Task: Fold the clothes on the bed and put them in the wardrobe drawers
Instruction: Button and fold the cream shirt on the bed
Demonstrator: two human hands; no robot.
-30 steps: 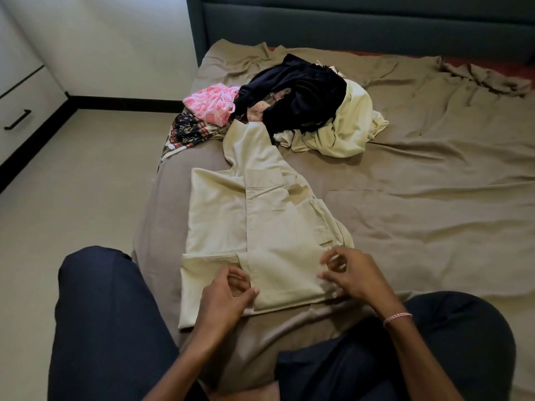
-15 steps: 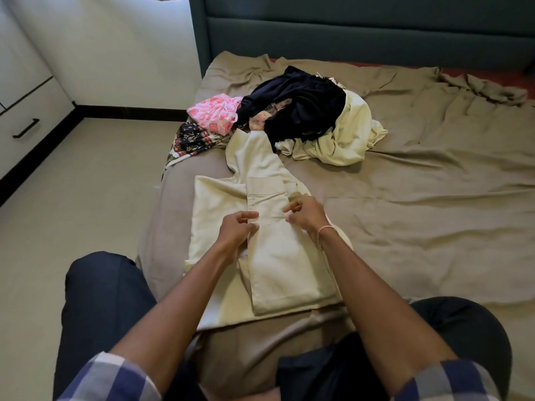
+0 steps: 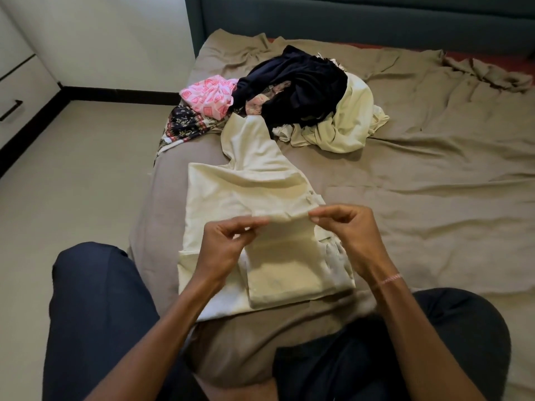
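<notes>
A cream shirt (image 3: 231,195) lies partly folded near the left edge of the bed (image 3: 434,198). My left hand (image 3: 223,244) and my right hand (image 3: 347,233) each pinch a fold of its cloth and hold it raised above the folded lower part. Behind the shirt sits a pile of unfolded clothes: a dark navy garment (image 3: 301,85), a pink patterned one (image 3: 210,96), a black floral one (image 3: 185,125) and a pale cream one (image 3: 350,123).
White wardrobe drawers with a black handle (image 3: 11,110) stand at the far left across a beige floor (image 3: 78,183). A teal headboard (image 3: 347,18) backs the bed. My knees in dark trousers (image 3: 95,308) press against the bed's near edge.
Both hands went from the shirt's near hem up to its middle, then drew back toward me lifting a fold of the cloth.
</notes>
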